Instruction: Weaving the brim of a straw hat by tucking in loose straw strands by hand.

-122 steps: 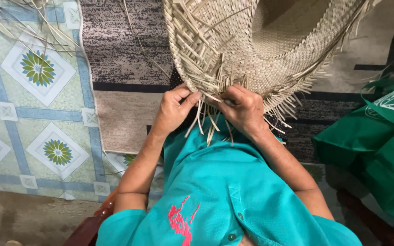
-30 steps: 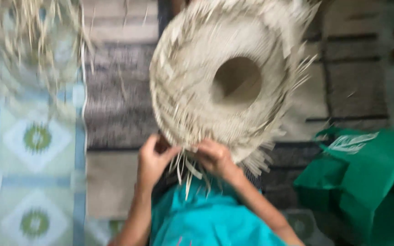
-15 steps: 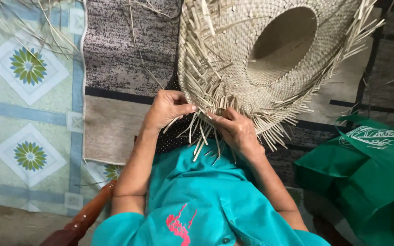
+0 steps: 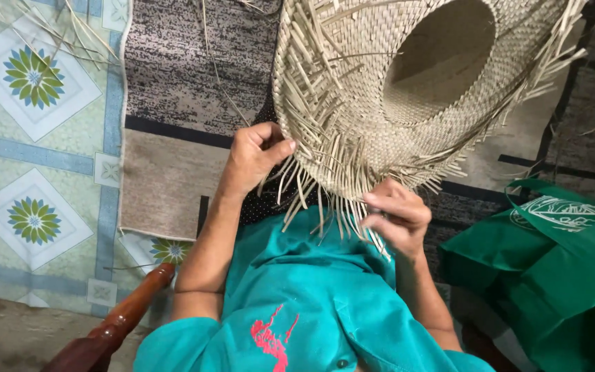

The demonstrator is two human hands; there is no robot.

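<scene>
- The left hand (image 4: 253,160) is closed in a pinch on the brim edge of the woven straw hat (image 4: 387,89), thumb pressed against the plaiting and fingers curled behind it.
- The right hand (image 4: 395,217) is closed too, fingertips gathered around a few of the loose straw ends (image 4: 325,200) that hang from the brim's lower edge.
- The hat is held up over the person's lap, crown opening turned toward the camera, unfinished strands bristling all round its rim.
- Below both hands lies the person's teal shirt (image 4: 311,303), with a red mark on it.
- A dark wooden chair arm (image 4: 115,327) shows at the lower left.
- A green cloth bag (image 4: 559,269) sits on the floor to the right.
- Under the hat lies a grey and black rug (image 4: 173,83); left of it, patterned floor tiles (image 4: 32,145) with scattered straw (image 4: 56,27) near the top left corner.
</scene>
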